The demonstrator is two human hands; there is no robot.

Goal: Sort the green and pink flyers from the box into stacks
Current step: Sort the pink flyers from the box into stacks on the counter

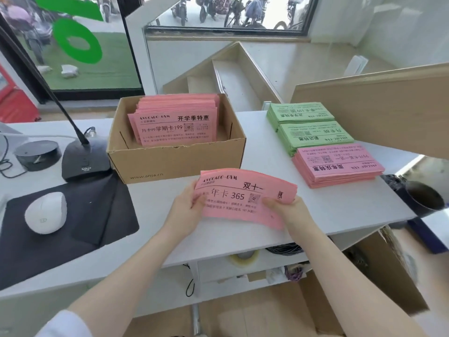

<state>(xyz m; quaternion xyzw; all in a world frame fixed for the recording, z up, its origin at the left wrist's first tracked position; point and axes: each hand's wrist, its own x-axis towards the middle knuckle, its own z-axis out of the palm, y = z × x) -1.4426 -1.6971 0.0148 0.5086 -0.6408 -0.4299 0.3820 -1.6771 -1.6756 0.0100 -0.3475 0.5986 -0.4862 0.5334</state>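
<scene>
Pink flyer bundle [245, 198], black print, bowed between both hands.

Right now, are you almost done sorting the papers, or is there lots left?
Partly done. Two green stacks and one pink stack already sit on the desk. The left hand and right hand hold a pink bundle. Many pink flyers remain in the box.

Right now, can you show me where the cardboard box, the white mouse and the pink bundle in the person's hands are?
cardboard box [175, 161]: head view, its front wall.
white mouse [46, 212]: head view, its top.
pink bundle [243, 198]: head view, middle of the top flyer.
</scene>
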